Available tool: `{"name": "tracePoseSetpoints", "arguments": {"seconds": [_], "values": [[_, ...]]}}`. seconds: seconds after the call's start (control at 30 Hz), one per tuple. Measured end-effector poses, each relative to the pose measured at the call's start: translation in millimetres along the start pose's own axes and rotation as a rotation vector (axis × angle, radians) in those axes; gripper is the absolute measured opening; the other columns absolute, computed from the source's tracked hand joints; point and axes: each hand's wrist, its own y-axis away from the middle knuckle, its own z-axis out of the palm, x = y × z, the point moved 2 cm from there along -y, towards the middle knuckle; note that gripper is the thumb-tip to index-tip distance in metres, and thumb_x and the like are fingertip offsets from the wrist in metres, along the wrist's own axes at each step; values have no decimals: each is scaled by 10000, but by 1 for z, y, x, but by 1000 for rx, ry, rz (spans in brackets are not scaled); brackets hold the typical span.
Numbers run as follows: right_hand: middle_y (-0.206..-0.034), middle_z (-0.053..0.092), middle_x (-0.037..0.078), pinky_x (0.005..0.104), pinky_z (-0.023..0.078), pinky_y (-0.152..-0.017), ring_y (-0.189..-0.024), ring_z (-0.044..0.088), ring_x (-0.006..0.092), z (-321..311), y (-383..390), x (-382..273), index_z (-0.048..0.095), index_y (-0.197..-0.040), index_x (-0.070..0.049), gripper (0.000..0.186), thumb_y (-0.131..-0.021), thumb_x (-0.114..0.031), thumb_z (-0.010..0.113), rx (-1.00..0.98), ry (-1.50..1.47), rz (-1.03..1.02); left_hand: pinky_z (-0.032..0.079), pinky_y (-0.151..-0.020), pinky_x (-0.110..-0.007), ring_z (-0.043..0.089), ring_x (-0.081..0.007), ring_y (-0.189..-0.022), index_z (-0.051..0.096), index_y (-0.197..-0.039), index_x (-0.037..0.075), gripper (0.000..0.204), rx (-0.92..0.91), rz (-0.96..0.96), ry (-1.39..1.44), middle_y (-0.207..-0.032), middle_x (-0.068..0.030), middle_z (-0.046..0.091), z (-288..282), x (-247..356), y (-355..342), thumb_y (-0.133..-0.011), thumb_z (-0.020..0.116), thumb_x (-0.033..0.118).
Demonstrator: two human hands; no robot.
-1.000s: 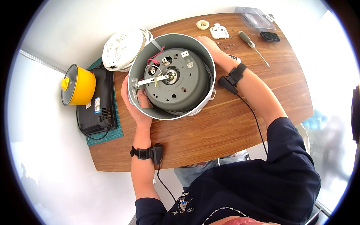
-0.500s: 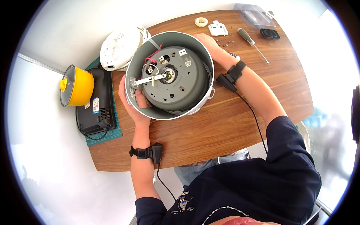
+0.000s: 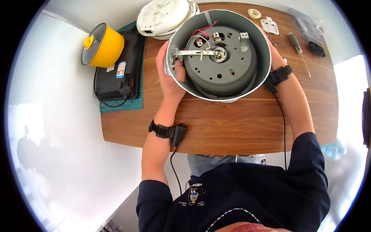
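Note:
An upturned appliance body (image 3: pixel 218 94), like a rice cooker without its base cover, is between my two hands. Its inside shows a grey metal dome (image 3: pixel 232 71), red and white wires (image 3: pixel 204 31) and a pale metal bar (image 3: pixel 193 52) running to the centre. My left hand (image 3: pixel 172 83) grips the left wall, thumb inside the rim and fingers outside, beside a small metal mechanism. Against the outer right wall lies my right hand (image 3: pixel 275 58); its fingertips are hidden behind the body. Whether the body rests on the table cannot be told.
White covers (image 3: pixel 162 17) lie at the back left. A yellow pot (image 3: pixel 110 48) rests on a black appliance (image 3: pixel 116 83) over a green mat (image 3: pixel 141 92). At right are a screwdriver (image 3: pixel 295 42), loose screws, a white plate (image 3: pixel 269 26), a cream ring (image 3: pixel 254 14), a black part (image 3: pixel 317 49) and a clear box (image 3: pixel 307 25).
The whole view has shifted and turned. The appliance body appears larger and farther right in the picture. My right hand shows lower along its right side; my left hand keeps its grip.

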Motion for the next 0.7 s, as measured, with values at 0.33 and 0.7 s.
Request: {"name": "tracePoseSetpoints", "arguments": {"seconds": [0.33, 0.7], "values": [[-1031, 703, 242, 503, 526, -869, -1018, 640, 450, -4, 0, 6, 676, -1073, -13, 255, -907, -193, 604, -1, 48, -53, 385, -1139, -392, 503, -258, -1334, 402, -1479, -7, 531, 17, 13, 13, -1467, -154, 478, 3, -3, -1, -978, 557, 78], [-1011, 732, 228, 506, 546, -857, -985, 686, 429, -4, -14, -26, 744, -1052, -89, 301, -933, -327, 603, -203, 404, 235, 396, -1128, -391, 519, -245, -1310, 378, -1495, -13, 539, 42, -40, 2, -1447, -165, 497, 5, -2, 1, -994, 530, 114]]}}
